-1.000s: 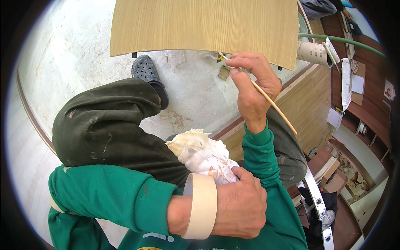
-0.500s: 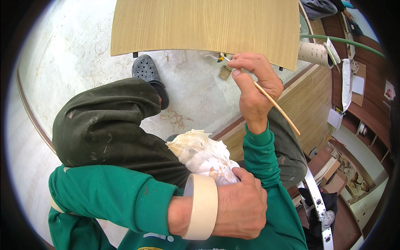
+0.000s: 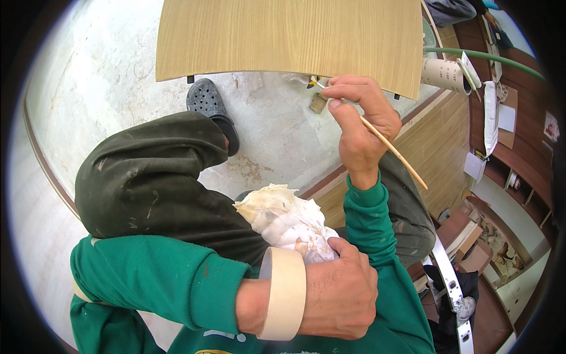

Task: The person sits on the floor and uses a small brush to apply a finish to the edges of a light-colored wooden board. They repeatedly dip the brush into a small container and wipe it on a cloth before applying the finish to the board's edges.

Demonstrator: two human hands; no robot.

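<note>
I see the right hand [image 3: 367,121] pinching a thin wooden-handled tool [image 3: 396,152], tip near the wood-grain panel's [image 3: 289,35] lower edge; contact unclear. Left hand [image 3: 341,295] grips a crumpled whitish bundle [image 3: 289,219] over the lap; a beige ring [image 3: 285,295] encircles that wrist.

My right hand [image 3: 371,121] is raised before me, thumb [image 3: 344,114] and fingers [image 3: 349,92] drawn together in a pinch, while my left forearm [image 3: 162,280] crosses my torso [image 3: 395,324], left hand [image 3: 339,292] back-up in a curled grip.
</note>
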